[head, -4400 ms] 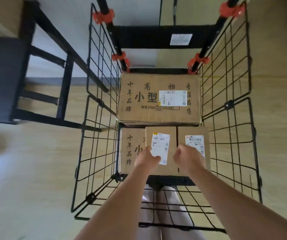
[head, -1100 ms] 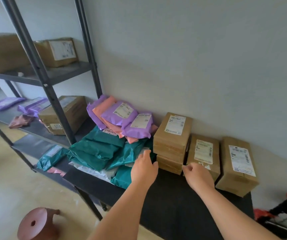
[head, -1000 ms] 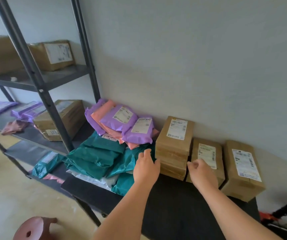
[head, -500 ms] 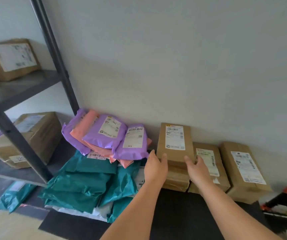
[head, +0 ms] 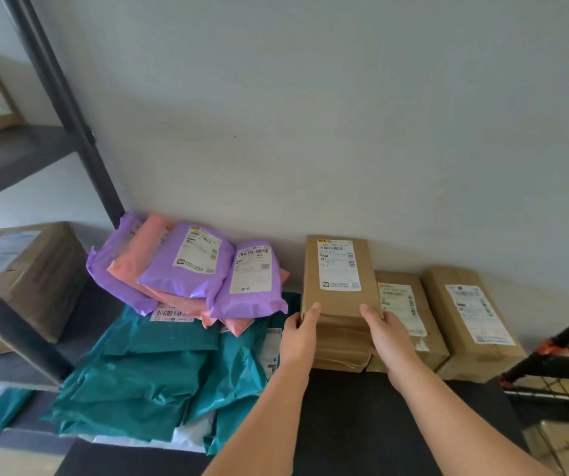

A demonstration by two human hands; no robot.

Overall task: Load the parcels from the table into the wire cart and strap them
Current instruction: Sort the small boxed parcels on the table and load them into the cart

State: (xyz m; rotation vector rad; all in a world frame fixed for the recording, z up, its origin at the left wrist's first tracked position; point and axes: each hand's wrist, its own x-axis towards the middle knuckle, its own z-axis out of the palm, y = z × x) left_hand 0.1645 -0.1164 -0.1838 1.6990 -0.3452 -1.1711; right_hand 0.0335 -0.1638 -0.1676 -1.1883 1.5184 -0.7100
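Since half a second back, both hands have slid off the top of the stack of brown boxes [head: 339, 297] and onto its near corners, and the view has dropped closer. The left hand [head: 298, 338] sits at the stack's 7 o'clock corner, thumb on the lid and fingers wrapped down the left side. The right hand [head: 387, 334] is at 5 o'clock, thumb on top, fingers tucked into the gap beside the middle box [head: 410, 324]. Both clamp the stack from opposite sides. That looks like a squeeze grip meant to lift several boxes as one block so the lower ones don't slip.

The stack stands on the black table [head: 362, 424] against the wall, not yet lifted as far as I can tell. The middle box and the far-right box [head: 472, 324] are at its 3 o'clock, just beside it. The purple mailers [head: 190, 266] are at 9 o'clock, piled on the teal mailers [head: 145, 372]. The wire cart [head: 551, 367] is at 4 o'clock at the frame edge, near enough for a short swing right. The shelf rack [head: 52, 166] is at far 9 o'clock.

Plenty is left on the table, so loading is mid-way. No strap is in view.
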